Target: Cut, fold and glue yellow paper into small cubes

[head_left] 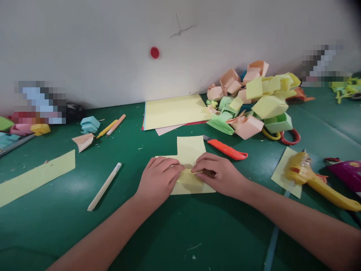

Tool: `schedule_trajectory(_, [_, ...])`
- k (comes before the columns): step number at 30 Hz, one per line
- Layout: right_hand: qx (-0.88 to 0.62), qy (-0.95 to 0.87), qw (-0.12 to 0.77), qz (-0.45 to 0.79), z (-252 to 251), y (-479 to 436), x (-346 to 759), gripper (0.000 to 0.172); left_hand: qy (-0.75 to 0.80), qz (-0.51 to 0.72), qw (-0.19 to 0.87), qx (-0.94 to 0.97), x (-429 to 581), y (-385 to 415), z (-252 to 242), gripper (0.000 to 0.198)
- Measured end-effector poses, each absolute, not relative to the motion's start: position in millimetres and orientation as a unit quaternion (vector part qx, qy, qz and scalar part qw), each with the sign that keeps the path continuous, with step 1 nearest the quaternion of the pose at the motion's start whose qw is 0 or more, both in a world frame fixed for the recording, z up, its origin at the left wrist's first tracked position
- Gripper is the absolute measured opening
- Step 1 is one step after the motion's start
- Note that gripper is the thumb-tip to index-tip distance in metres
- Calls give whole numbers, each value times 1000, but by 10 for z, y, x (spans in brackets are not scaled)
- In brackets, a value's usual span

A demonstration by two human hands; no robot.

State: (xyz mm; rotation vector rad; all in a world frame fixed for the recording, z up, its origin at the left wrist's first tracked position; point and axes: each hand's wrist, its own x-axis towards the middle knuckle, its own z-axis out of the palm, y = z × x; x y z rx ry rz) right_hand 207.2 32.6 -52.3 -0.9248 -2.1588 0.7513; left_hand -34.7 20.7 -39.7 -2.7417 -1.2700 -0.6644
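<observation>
A pale yellow paper cutout (190,146) lies on the green table in front of me, with one flap folded over at its middle. My left hand (160,174) pinches the left end of that folded edge between thumb and fingers. From the other side, my right hand (216,171) pinches the right end, its fingertips close to the left ones. Both palms partly cover the paper's side parts. Just beyond my right hand lies an orange-red utility knife (225,148), its blade end near the paper's top corner.
Stacked paper sheets (175,112) lie by the wall, beside a heap of folded paper boxes (254,98). Scissors (290,136), a yellow glue gun (318,184) and a purple tool (345,173) sit right. Leftward are a white stick (104,187), pencils (115,125) and a yellow strip (42,175).
</observation>
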Motion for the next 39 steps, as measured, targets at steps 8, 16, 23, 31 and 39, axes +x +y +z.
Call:
schedule_trajectory(8, [-394,-783,337,343,-498,323,2058,10,-440,-225,25,-869,-346,206,-391,23])
schedule_trajectory(16, [-425,-775,334,327,-502,353,2062,10,-439,-224,9,-870,-329,209,-407,19])
schedule_trajectory(23, [-375,-811,345,287,-542,323,2063,16,-426,-226,-13,-876,-312,177,-380,20])
schedule_trajectory(31, [-298,-879,321,190,-561,285,2127,16,-343,-193,-58,-918,-350,133,-343,22])
schedule_trajectory(39, [-250,-929,248,116,-475,227,2179,18,-324,-175,-104,-924,-366,148,-284,17])
